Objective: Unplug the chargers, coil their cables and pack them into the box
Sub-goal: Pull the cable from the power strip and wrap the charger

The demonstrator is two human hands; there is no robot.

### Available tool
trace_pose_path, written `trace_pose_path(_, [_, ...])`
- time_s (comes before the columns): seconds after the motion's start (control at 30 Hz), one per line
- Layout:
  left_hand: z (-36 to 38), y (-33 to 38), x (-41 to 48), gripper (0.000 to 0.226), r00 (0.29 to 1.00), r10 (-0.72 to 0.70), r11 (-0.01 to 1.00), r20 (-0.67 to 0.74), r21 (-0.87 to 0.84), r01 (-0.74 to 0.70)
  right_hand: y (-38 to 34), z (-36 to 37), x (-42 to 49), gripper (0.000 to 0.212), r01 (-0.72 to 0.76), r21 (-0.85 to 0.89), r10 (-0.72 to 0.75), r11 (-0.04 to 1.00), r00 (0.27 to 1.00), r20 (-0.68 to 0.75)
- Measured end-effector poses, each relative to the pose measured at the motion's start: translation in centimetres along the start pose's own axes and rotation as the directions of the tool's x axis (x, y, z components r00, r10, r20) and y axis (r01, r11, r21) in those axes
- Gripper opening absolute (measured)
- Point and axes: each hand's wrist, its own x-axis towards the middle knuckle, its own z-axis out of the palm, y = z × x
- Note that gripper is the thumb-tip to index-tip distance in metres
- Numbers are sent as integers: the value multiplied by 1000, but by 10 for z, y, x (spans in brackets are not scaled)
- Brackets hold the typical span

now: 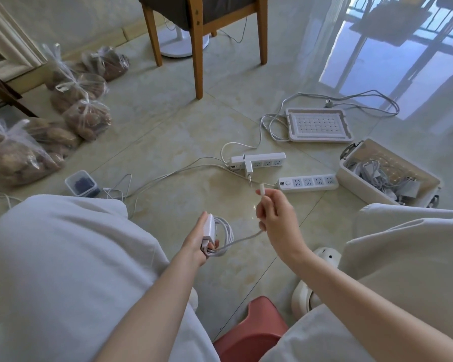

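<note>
My left hand [198, 240] grips a white charger [209, 227] with its cable [224, 237] coiled in loops beside it. The cable's free end runs right to my right hand [275, 214], which pinches the white plug tip [262, 191] upright. Another white charger [248, 167] sits plugged into the far power strip [267, 159], its cable trailing left across the floor. A second power strip [307, 182] lies nearer, with nothing in its sockets. The white box [351, 176] at right holds several coiled chargers and cables. Its lid [318, 125] lies apart behind it.
Several plastic bags of brown produce [84, 118] line the left. A wooden chair [202, 27] and a fan base stand at the back. A small clear container [80, 182] sits by my left knee. A red stool [251, 333] is under me, a white slipper [306, 296] beside it.
</note>
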Motion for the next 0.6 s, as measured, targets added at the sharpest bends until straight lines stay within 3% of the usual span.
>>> trace_pose_path(0.07, [8, 4, -8, 38, 997, 8, 1000, 73, 8, -9, 5, -10, 9, 17, -73, -110, 64, 991, 994, -84])
trace_pose_path(0.17, [17, 8, -16, 40, 982, 25, 999, 186, 18, -29, 19, -28, 20, 18, -233, -366, 218, 901, 973, -83])
trace_pose_path(0.27, [24, 9, -28, 47, 954, 59, 994, 293, 67, -82, 38, -32, 18, 25, -292, -511, 346, 808, 938, 11])
trace_pose_path(0.33, [27, 7, -35, 52, 935, 76, 990, 347, 84, -112, 43, -29, 11, 22, -252, -504, 347, 826, 932, 102])
trace_pose_path(0.43, [32, 2, -44, 54, 909, 67, 985, 411, 118, -125, 42, -27, -2, 16, -244, -320, 327, 915, 916, 234])
trace_pose_path(0.5, [36, -1, -49, 51, 895, 38, 985, 445, 134, -109, 41, -28, -8, 18, -333, -70, 337, 940, 882, 329])
trace_pose_path(0.6, [42, -5, -56, 51, 865, -22, 994, 502, 107, -37, 40, -29, -10, 23, -497, 281, 349, 821, 826, 443])
